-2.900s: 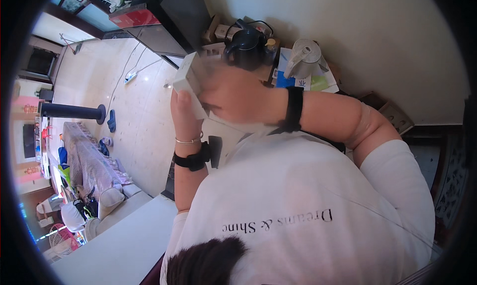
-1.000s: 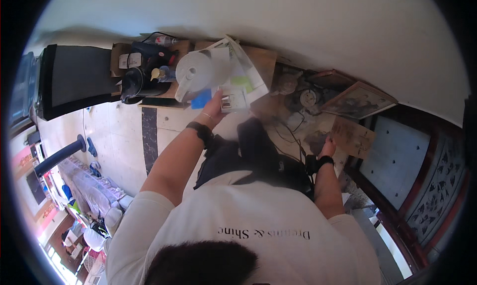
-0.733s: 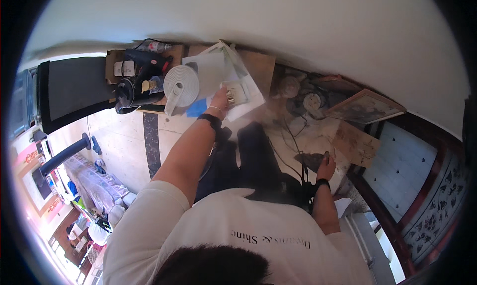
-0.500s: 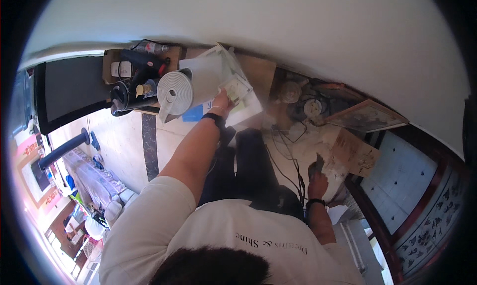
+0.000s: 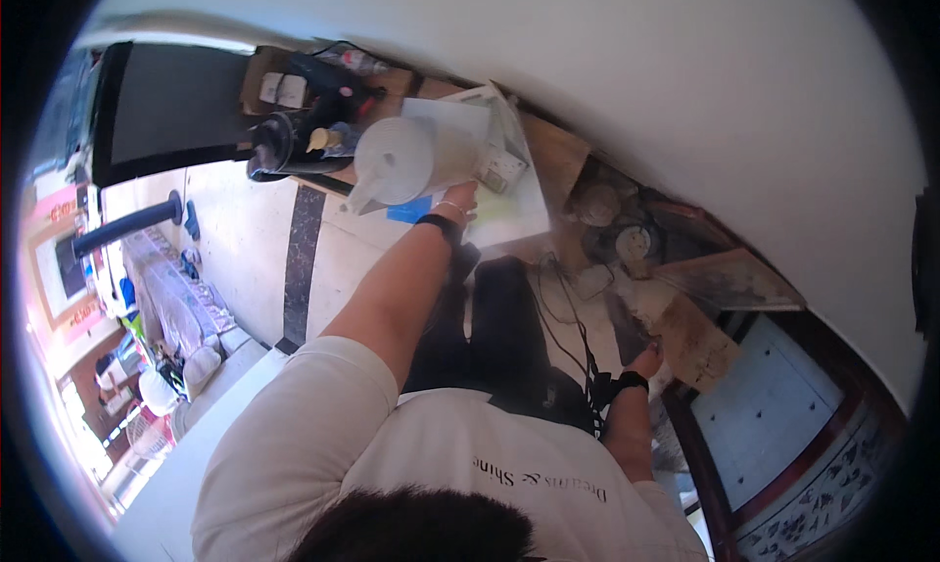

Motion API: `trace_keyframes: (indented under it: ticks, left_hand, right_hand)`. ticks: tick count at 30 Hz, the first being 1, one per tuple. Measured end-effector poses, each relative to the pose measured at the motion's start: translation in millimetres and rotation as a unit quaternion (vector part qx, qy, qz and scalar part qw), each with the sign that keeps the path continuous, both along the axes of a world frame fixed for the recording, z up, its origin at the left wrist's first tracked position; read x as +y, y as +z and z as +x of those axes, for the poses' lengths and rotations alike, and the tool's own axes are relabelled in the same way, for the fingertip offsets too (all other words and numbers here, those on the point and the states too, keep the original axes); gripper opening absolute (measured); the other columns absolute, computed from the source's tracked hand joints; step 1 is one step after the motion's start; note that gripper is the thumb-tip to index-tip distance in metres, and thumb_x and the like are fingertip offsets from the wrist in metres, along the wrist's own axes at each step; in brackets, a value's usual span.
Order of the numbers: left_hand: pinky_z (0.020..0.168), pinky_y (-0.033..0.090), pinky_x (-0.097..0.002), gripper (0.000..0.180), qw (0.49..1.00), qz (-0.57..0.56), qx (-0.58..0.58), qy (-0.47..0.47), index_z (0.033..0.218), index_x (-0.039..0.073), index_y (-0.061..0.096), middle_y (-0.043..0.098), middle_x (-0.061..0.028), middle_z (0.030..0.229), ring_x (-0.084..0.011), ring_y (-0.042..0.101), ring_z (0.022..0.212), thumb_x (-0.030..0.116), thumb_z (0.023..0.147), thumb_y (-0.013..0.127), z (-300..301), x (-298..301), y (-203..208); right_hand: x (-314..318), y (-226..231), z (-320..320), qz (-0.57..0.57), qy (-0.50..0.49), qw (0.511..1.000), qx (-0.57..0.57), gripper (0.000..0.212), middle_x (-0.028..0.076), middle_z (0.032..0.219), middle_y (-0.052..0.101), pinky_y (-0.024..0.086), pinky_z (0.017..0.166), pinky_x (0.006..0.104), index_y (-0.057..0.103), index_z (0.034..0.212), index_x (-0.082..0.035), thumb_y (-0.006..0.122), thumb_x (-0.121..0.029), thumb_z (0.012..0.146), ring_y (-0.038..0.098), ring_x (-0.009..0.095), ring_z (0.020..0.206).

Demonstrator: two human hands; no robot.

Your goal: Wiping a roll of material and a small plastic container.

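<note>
My left hand (image 5: 460, 202) is beside a small pale box (image 5: 499, 170) on a white board (image 5: 519, 214), its fingers loosely stretched with nothing visible in them. Just left of it, a thick white roll of sheet material (image 5: 394, 161) lies with its coiled end toward me. A blue sheet (image 5: 408, 210) shows under the roll. Low on the right, my right hand (image 5: 644, 359) is closed around a dark flat thing (image 5: 624, 324); its kind is too blurred to make out. That thing is close to a stained brown board (image 5: 693, 345).
Black cables (image 5: 578, 337) hang beside my right leg. Round dusty containers (image 5: 634, 243) and a leaning framed panel (image 5: 734, 278) stand by the wall. A dark screen-like panel (image 5: 176, 107), an open box with a hair dryer (image 5: 328, 84) and a black jug-like vessel (image 5: 277, 143) are at the far left.
The view has turned, shifting the scene. My left hand has drawn back from the small pale box. My right hand has moved farther forward with the dark flat thing, nearer the stained board.
</note>
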State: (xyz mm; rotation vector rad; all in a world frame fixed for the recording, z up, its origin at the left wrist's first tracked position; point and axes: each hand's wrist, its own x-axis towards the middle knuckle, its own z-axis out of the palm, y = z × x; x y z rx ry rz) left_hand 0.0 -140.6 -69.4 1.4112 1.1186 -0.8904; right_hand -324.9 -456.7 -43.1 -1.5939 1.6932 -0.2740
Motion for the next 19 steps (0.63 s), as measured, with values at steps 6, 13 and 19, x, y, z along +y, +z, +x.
trace_keyframes:
  ticks: [6,13,19]
  left_hand:
    - [0.081,0.043,-0.0384,0.033,0.938,-0.007,-0.126,-0.322,0.108,0.005,0.052,0.057,-0.0107,0.095,-0.0224,0.056,0.089,0.028,0.084,0.045,-41,100,-10]
    - [0.082,0.043,-0.0387,0.027,0.771,0.222,-0.201,-0.562,0.087,0.002,0.062,0.060,-0.0181,0.093,-0.0327,0.056,0.091,0.019,0.082,0.042,-124,192,105]
    - [0.090,0.038,-0.0382,0.037,0.915,0.270,-0.052,-0.296,0.102,0.003,0.059,0.056,-0.0200,0.105,-0.0336,0.050,0.103,0.027,0.082,0.040,-232,273,135]
  right_hand:
    - [-31,-16,49,0.124,0.058,0.977,0.166,0.035,0.015,0.108,0.057,0.042,0.085,0.0333,0.053,0.107,0.003,0.057,-0.013,0.075,0.054,0.025,0.098]
    - [-29,-13,150,0.063,0.369,0.837,0.398,0.063,0.016,0.108,0.057,0.042,0.089,0.0333,0.050,0.110,0.002,0.077,-0.010,0.054,0.054,0.023,0.101]
    - [-34,-91,211,0.150,0.268,0.946,0.108,0.042,0.016,0.103,0.059,0.044,0.086,0.0305,0.057,0.104,-0.001,0.069,-0.023,0.070,0.056,0.021,0.097]
